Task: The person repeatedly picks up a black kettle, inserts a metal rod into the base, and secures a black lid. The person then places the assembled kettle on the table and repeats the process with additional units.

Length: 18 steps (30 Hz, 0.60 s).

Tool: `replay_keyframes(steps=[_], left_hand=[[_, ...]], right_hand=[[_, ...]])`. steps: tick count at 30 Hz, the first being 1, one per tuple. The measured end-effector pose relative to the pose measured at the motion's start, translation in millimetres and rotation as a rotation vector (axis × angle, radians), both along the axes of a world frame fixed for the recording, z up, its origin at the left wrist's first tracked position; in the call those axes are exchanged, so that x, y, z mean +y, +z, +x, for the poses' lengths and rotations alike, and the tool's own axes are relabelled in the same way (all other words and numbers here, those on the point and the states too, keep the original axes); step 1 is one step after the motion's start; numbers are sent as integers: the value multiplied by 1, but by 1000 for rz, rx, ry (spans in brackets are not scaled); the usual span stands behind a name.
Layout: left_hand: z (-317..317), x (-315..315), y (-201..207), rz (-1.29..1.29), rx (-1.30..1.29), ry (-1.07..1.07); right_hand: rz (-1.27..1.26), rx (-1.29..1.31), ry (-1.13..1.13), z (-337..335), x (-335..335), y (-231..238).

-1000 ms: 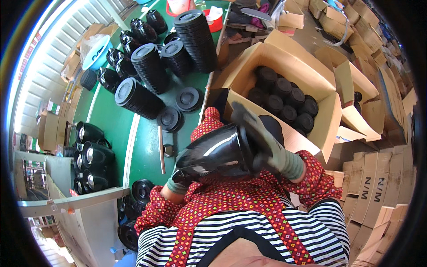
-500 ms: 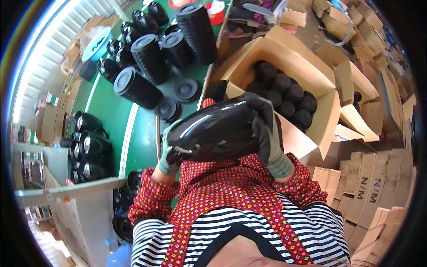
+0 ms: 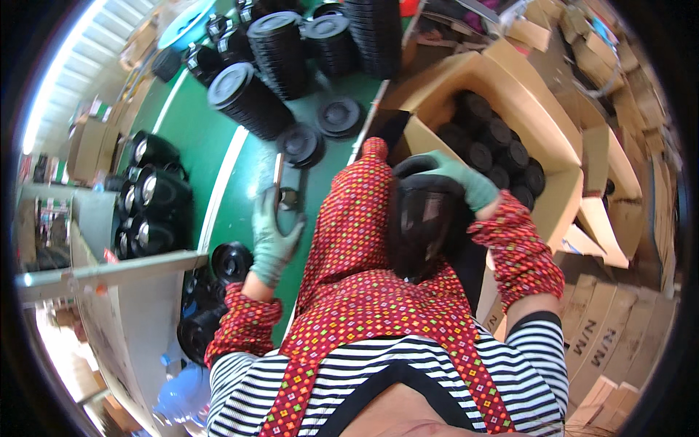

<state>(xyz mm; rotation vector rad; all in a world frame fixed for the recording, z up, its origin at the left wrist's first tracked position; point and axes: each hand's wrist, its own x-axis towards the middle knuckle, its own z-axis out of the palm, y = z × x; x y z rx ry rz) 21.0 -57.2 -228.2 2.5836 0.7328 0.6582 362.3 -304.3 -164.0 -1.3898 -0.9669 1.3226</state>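
Over the patterned apron (image 3: 342, 247), just off the counter's right edge, a black vessel (image 3: 422, 229) hangs in the gloved right hand (image 3: 444, 171), whose fingers are curled tight over its upper end. Its body is smooth, rounded and glossy, narrowing to a small nub at the lower end, with a pale reflection down one side; its mouth cannot be made out. The gloved left hand (image 3: 275, 239) is over the green counter (image 3: 233, 189), fingers extended and thumb apart, beside a thin rod (image 3: 278, 169); contact is unclear. Farther along the right edge lie black discs (image 3: 340, 116), then tall black stacks (image 3: 251, 102).
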Motion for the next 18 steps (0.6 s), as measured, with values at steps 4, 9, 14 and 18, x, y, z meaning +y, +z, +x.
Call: replay_keyframes(steps=[4, 9, 14, 18], left_hand=[[-44, 43, -54, -343, 200, 192], [9, 22, 8, -742, -73, 127], [92, -14, 103, -1132, -14, 21], [144, -40, 145, -1008, 142, -271]], right_hand=[[83, 113, 28, 16, 11, -37], [80, 210, -232, -3, -4, -31], [244, -499, -493, -20, 5, -8], [483, -1157, -292, 14, 18, 36]])
